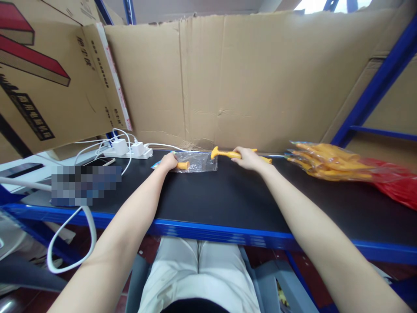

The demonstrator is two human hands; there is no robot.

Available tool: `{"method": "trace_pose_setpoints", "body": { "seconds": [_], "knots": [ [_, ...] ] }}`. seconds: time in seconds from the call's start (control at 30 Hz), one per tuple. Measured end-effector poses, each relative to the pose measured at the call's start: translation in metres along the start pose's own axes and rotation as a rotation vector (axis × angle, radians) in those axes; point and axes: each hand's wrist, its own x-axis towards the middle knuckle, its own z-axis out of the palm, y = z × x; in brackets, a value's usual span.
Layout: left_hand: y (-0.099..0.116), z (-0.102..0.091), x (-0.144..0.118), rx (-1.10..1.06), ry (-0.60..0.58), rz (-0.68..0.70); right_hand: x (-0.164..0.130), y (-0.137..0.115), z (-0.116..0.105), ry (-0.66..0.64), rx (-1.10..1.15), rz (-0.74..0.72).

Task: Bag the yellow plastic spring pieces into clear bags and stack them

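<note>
My left hand is closed at the left end of a clear plastic bag, which lies flat on the black tabletop. A short orange cylindrical plastic piece sticks out from its fingers, over the bag. At the bag's left end a bit of coloured card shows beside the hand. My right hand is wrapped round yellow plastic pieces to the right of the bag. One is a thin yellow rod with a hammer-like head pointing left; another yellow end shows behind the fingers. My palm hides their middles.
Bagged yellow plastic pieces lie at the right, against red plastic. At the left are a white power strip with plugs, cables and a blurred-out object. Cardboard stands behind; a blue edge runs along the front.
</note>
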Motion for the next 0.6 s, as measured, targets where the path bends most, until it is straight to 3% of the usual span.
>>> {"method": "trace_pose_setpoints", "body": {
  "seconds": [0.17,0.43,0.6],
  "knots": [
    [0.003,-0.002,-0.002,0.077,-0.007,-0.051,-0.001,-0.008,0.012,-0.151,0.032,-0.148],
    [0.027,-0.003,-0.015,0.074,-0.101,0.070,-0.001,-0.019,0.024,-0.094,0.131,-0.239],
    [0.044,0.007,-0.019,0.026,-0.133,0.191,-0.004,-0.033,0.031,-0.079,0.201,-0.161]
  ]
}}
